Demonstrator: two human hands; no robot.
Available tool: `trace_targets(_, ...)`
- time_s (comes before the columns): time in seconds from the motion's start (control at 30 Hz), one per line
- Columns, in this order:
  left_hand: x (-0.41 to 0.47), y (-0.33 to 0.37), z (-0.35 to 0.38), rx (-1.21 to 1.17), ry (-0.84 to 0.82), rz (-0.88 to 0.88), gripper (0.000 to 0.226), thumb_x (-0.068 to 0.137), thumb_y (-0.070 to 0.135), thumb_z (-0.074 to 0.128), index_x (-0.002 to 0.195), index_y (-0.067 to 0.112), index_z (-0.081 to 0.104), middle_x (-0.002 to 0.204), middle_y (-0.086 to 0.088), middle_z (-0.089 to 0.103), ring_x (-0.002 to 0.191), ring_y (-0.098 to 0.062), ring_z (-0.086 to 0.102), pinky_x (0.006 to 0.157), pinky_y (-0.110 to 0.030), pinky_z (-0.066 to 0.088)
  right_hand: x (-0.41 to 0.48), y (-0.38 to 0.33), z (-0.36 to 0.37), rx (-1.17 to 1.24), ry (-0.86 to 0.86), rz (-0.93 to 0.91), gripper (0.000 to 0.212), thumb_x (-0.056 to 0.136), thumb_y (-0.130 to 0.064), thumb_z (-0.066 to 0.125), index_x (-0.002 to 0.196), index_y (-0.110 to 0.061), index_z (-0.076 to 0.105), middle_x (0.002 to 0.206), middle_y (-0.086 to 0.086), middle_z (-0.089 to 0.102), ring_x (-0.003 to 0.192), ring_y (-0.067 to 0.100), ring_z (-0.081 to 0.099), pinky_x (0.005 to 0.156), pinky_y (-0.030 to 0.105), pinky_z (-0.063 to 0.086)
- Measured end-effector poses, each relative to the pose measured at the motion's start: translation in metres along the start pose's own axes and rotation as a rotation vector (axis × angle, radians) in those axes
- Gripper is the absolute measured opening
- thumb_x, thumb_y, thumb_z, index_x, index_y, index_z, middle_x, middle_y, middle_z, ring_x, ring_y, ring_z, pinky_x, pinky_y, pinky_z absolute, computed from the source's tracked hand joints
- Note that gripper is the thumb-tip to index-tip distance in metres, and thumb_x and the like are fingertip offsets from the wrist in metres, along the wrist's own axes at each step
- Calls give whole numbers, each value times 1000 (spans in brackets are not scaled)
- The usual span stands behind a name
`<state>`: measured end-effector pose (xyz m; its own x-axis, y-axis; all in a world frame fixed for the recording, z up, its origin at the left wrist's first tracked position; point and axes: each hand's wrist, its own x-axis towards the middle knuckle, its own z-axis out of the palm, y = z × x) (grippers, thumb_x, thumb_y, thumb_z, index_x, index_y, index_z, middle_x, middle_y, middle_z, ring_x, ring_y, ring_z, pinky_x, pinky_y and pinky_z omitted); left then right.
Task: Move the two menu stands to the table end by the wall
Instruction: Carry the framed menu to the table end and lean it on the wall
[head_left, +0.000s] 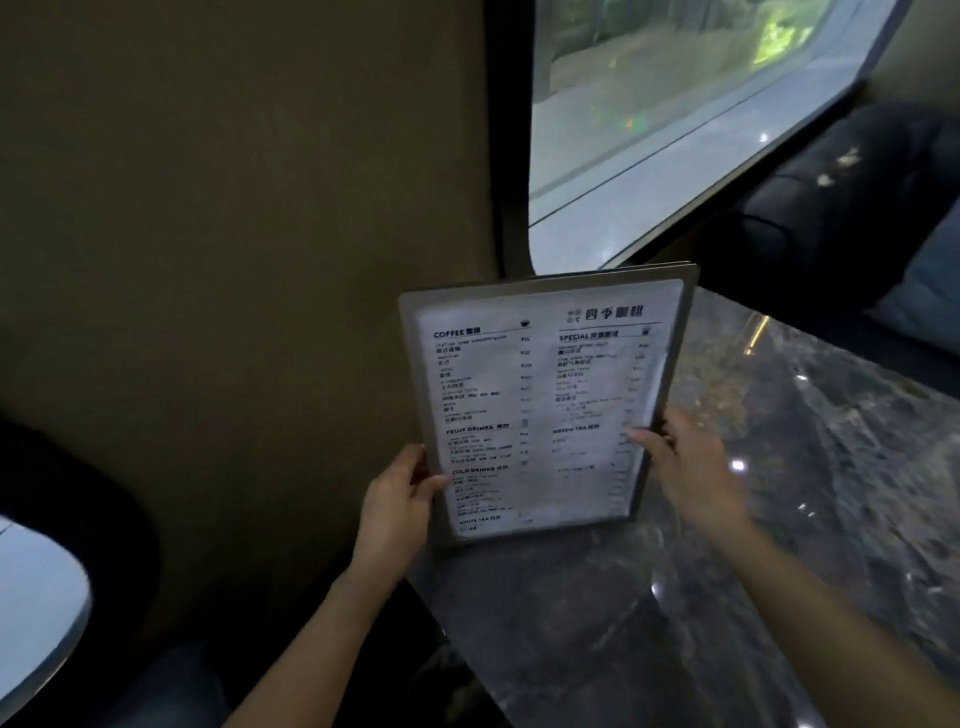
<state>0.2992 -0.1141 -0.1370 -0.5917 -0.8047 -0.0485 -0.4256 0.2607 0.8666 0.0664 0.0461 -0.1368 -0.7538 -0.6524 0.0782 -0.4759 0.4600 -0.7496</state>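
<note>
A menu stand (540, 405), a grey-framed clear sheet with a white printed drinks menu, stands upright at the end of the dark marble table (753, 519), close to the brown wall (234, 260). My left hand (395, 509) grips its lower left edge, thumb on the front. My right hand (685, 467) grips its right edge, thumb on the menu face. A second edge shows behind the frame at the top right; whether that is the other menu stand I cannot tell.
A large window (675, 114) rises behind the table end. A dark padded seat (841, 208) with a grey cushion (930, 291) lies on the far right side. A pale rounded surface (36, 603) sits at the lower left.
</note>
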Motion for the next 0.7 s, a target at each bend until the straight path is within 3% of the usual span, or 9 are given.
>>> trace_targets(0.07,-14,-9,-9,13,36,-25,26,87,15,57,80,38,50,85,22,58,79,9,59,58,-6,46,-4,-7,9,15,-58,-34,29,89,-29,53,107,-6,53,104,15,65,91,31,60,76,51,52)
trace_targets(0.13,-29,-17,-13,41,75,-38,25,86,16,59,77,37,48,83,20,58,77,7,59,56,-9,48,-8,-10,16,56,-97,-60,26,88,-27,53,105,-8,53,102,11,65,90,27,60,75,48,53)
trace_targets(0.23,-48,-26,-13,36,105,-45,23,85,17,60,79,36,49,85,22,58,81,5,58,65,-18,51,-12,-8,23,98,-147,-59,20,88,-26,54,99,-9,53,96,3,64,84,19,60,62,27,53)
trace_targets(0.3,-60,-31,-9,31,120,-44,17,85,17,60,88,31,52,85,25,58,79,8,58,65,-15,51,-14,-6,24,111,-171,-57,17,87,-26,55,95,-12,54,91,-3,62,82,15,59,59,17,49)
trace_targets(0.4,-73,-37,-3,-30,130,-73,11,84,17,61,88,26,55,85,21,63,82,7,62,62,-14,54,-15,-2,23,133,-194,-43,21,85,-25,58,97,-8,54,91,1,63,85,18,61,66,30,56)
trace_targets(0.57,-89,-38,6,-64,137,-89,26,84,18,61,82,42,54,88,18,66,86,11,61,63,-10,53,-19,-1,18,112,-233,-72,27,85,-25,58,104,-6,54,100,12,67,89,27,62,76,48,56)
trace_targets(0.7,-97,-42,10,-62,147,-115,24,82,20,63,82,42,55,88,15,66,86,11,60,62,-8,52,-23,0,15,66,-238,-105,32,87,-29,55,111,-8,52,104,12,67,90,27,63,78,50,54)
